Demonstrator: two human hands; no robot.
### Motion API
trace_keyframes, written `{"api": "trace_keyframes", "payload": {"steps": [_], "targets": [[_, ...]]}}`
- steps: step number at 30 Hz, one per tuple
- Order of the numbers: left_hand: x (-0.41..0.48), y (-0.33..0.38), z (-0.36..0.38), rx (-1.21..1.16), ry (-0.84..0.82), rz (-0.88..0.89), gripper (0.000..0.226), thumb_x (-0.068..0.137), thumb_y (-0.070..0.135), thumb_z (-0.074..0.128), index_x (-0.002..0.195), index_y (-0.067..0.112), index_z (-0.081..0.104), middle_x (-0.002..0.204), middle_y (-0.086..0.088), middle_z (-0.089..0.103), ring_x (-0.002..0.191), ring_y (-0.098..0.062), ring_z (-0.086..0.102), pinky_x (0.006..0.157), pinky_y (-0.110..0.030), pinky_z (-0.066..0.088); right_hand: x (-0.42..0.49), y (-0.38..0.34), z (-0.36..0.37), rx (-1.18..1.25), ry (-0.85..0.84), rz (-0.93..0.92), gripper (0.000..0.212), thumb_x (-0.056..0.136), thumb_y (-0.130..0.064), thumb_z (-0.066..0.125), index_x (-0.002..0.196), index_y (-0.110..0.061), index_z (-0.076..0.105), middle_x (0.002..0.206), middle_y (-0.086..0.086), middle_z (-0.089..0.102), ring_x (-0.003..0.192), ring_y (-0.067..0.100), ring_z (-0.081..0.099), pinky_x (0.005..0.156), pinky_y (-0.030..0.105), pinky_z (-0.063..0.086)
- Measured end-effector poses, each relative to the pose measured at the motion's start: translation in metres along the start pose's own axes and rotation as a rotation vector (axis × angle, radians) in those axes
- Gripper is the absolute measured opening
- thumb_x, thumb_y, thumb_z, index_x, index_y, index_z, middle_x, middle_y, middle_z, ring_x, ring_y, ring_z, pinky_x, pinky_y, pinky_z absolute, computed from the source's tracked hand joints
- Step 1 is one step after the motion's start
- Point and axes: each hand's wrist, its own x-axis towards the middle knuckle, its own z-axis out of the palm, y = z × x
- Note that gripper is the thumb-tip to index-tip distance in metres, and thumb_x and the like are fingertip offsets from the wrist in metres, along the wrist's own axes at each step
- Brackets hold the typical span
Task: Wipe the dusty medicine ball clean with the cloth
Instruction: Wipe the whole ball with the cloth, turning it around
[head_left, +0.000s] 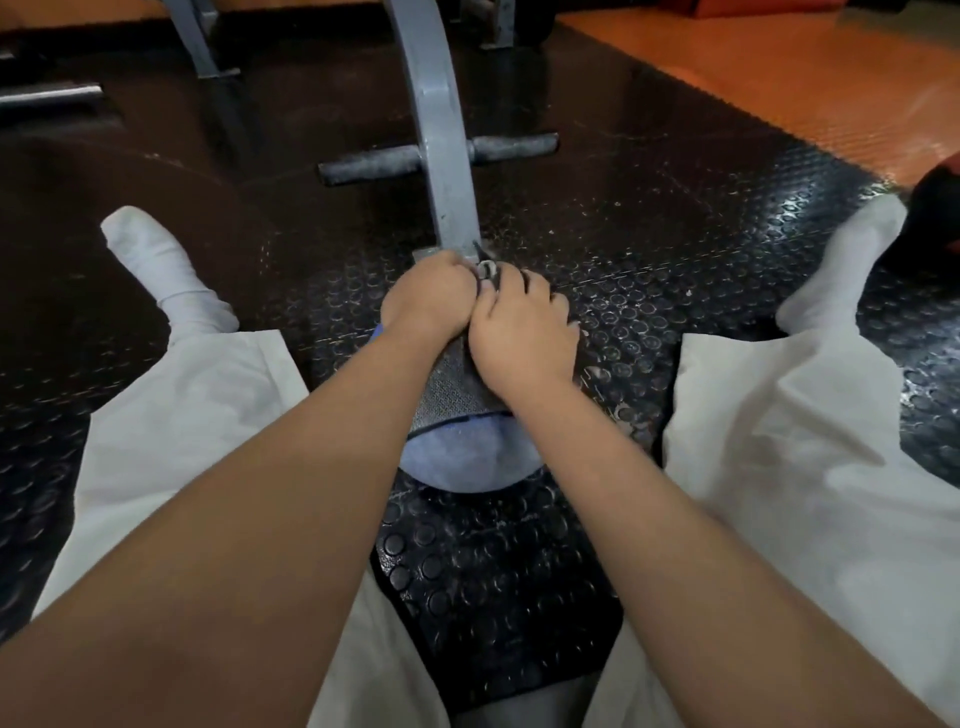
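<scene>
The blue medicine ball (470, 460) sits on the black studded floor mat between my spread legs, its near side dull with dust. A dark grey textured cloth (452, 387) lies draped over the top of the ball. My left hand (428, 301) grips the far edge of the cloth with curled fingers. My right hand (522, 330) lies on the cloth beside it, fingers curled round the same far edge. Both hands touch each other. My forearms hide much of the ball.
A grey metal machine frame (441, 135) with a padded crossbar (436, 156) stands just beyond my hands. My legs in white trousers and white socks (171, 275) flank the ball. An orange floor (779, 78) lies to the far right, beside a dark red-black object (935, 208).
</scene>
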Motion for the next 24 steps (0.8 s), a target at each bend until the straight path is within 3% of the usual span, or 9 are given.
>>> {"api": "trace_keyframes", "payload": {"steps": [2,4,7,9,12,15,18,21,24], "targets": [[0.006,0.0,-0.003,0.071,-0.042,0.021,0.027,0.094,0.017,0.047,0.107,0.009,0.069,0.119,-0.016,0.065,0.115,-0.033,0.059,0.098,-0.039,0.047,-0.028,0.002,0.007,-0.036,0.143,-0.11,0.05,0.097,-0.042,0.029,0.141,-0.023,0.042,0.146,0.009,0.04,0.13,0.039,0.036,0.1,0.058,0.036],[0.012,0.0,-0.006,0.052,-0.063,0.038,0.025,0.096,0.01,0.05,0.112,0.004,0.069,0.12,-0.018,0.065,0.114,-0.034,0.059,0.097,-0.038,0.046,-0.038,0.01,0.011,0.007,0.172,-0.197,0.055,0.093,-0.045,0.026,0.14,-0.024,0.044,0.147,0.008,0.039,0.133,0.041,0.033,0.1,0.06,0.034],[0.016,-0.003,-0.008,-0.05,-0.086,0.05,0.028,0.097,0.015,0.05,0.115,0.008,0.07,0.122,-0.013,0.066,0.114,-0.029,0.06,0.092,-0.031,0.044,-0.03,0.029,0.014,0.174,0.159,-0.204,0.053,0.094,-0.047,0.027,0.138,-0.025,0.045,0.146,0.004,0.04,0.135,0.033,0.034,0.106,0.052,0.031],[0.016,-0.004,-0.008,-0.136,-0.067,-0.035,0.032,0.098,0.016,0.043,0.12,0.01,0.066,0.125,-0.01,0.064,0.117,-0.027,0.057,0.093,-0.029,0.043,-0.026,0.046,0.02,0.39,0.156,-0.066,0.048,0.099,-0.042,0.03,0.137,-0.018,0.045,0.142,0.006,0.043,0.131,0.026,0.038,0.108,0.042,0.03],[0.02,-0.009,-0.007,-0.184,-0.066,-0.015,0.032,0.096,0.011,0.039,0.104,0.017,0.069,0.124,-0.005,0.065,0.119,-0.022,0.056,0.098,-0.027,0.041,-0.027,0.068,0.031,0.816,0.058,0.307,0.046,0.104,-0.036,0.029,0.142,-0.012,0.039,0.143,0.006,0.042,0.134,0.021,0.037,0.108,0.03,0.026],[0.021,-0.01,-0.008,-0.238,-0.058,-0.004,0.033,0.095,0.008,0.038,0.096,0.019,0.069,0.121,0.0,0.066,0.117,-0.016,0.055,0.099,-0.023,0.038,-0.029,0.072,0.043,0.974,0.011,0.432,0.051,0.103,-0.039,0.03,0.146,-0.012,0.034,0.148,0.005,0.04,0.137,0.018,0.035,0.115,0.034,0.024],[0.018,-0.008,-0.006,-0.248,-0.084,0.027,0.033,0.095,0.008,0.04,0.09,0.021,0.07,0.12,0.001,0.066,0.115,-0.016,0.055,0.097,-0.024,0.038,-0.025,0.083,0.044,1.327,-0.128,0.62,0.036,0.102,-0.041,0.031,0.116,-0.02,0.058,0.118,0.001,0.062,0.11,0.016,0.057,0.101,0.032,0.042],[0.013,-0.01,-0.005,-0.265,-0.087,0.049,0.038,0.095,0.011,0.043,0.078,0.035,0.068,0.117,0.008,0.067,0.113,-0.017,0.058,0.101,-0.033,0.041,-0.028,0.093,0.042,1.376,-0.199,0.727,0.038,0.104,-0.039,0.026,0.095,-0.023,0.059,0.115,0.008,0.062,0.102,0.021,0.058,0.095,0.037,0.045],[0.003,-0.012,-0.005,-0.272,-0.085,0.068,0.039,0.095,0.015,0.044,0.075,0.038,0.068,0.113,0.015,0.067,0.111,-0.014,0.058,0.103,-0.038,0.041,-0.033,0.083,0.036,1.332,-0.173,0.724,0.039,0.104,-0.041,0.026,0.11,-0.02,0.06,0.113,0.004,0.062,0.1,0.018,0.057,0.092,0.035,0.047]]}}
